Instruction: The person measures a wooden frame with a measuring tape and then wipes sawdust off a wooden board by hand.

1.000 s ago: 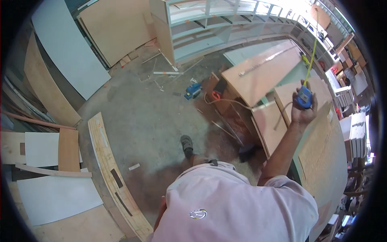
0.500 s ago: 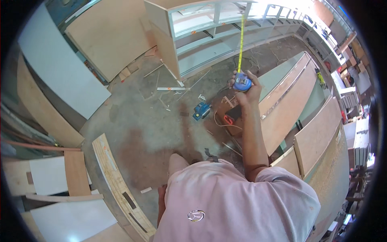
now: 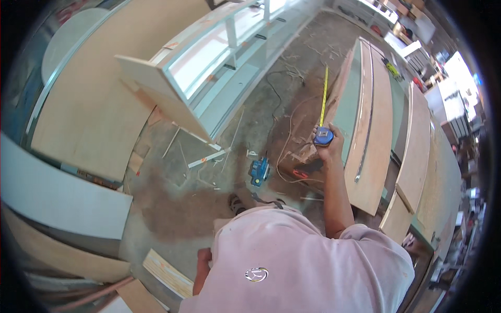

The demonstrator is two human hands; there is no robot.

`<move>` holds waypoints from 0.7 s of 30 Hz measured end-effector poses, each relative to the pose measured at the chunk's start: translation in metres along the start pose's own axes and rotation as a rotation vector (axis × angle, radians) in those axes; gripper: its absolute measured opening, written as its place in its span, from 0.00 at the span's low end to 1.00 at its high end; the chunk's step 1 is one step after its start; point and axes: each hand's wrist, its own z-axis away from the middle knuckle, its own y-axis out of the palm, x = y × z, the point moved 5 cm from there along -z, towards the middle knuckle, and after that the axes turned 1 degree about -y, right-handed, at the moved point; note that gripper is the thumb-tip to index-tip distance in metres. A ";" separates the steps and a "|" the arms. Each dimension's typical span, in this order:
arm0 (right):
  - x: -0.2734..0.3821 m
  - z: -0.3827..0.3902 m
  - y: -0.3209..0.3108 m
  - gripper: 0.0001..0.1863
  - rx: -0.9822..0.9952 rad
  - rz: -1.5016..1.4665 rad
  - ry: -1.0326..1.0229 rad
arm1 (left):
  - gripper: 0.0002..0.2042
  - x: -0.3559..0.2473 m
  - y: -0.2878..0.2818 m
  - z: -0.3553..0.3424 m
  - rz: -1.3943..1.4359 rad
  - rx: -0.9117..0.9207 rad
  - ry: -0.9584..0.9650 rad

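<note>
My right hand [image 3: 333,142] is closed round a blue tape measure [image 3: 323,136], held out in front of me. Its yellow blade [image 3: 325,96] sticks out away from me, and the far end appears free over the floor, left of the stacked boards. Down at my left side, my left hand [image 3: 204,255] is partly hidden by my pink shirt; its fingers cannot be made out. On the floor ahead lies a blue power planer [image 3: 259,171]. A dark tool with red parts [image 3: 300,173] rests below my right forearm.
A long shelved cabinet [image 3: 229,99] stands ahead. Large wooden boards [image 3: 373,130] fill the right side, with a green tool [image 3: 391,69] on them. Panels [image 3: 57,193] lean at the left. Cords [image 3: 279,104], wood strips [image 3: 209,156] and scraps lie on the concrete floor [image 3: 177,219].
The view has turned, so the cabinet sits further left. My right hand with the tape measure has come closer, and less blade shows. More of my left hand is in sight.
</note>
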 end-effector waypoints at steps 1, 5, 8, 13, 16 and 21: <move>-0.009 -0.006 0.004 0.16 -0.024 -0.002 -0.003 | 0.14 0.023 -0.029 -0.021 -0.141 -0.044 0.069; -0.022 -0.042 0.020 0.23 0.005 0.004 -0.005 | 0.16 0.107 -0.180 -0.117 0.839 -0.220 -0.453; -0.033 -0.072 0.017 0.23 -0.083 0.021 -0.020 | 0.18 0.106 -0.288 -0.198 1.057 -0.291 -0.410; -0.043 -0.164 0.035 0.22 -0.149 0.016 -0.040 | 0.17 0.053 -0.373 -0.320 1.007 -0.249 -0.335; -0.043 -0.253 0.074 0.17 -0.180 -0.015 -0.047 | 0.20 0.059 -0.368 -0.390 0.663 -0.207 -0.346; -0.019 -0.398 0.134 0.20 -0.094 0.000 0.045 | 0.22 -0.045 -0.398 -0.462 0.384 0.093 -0.124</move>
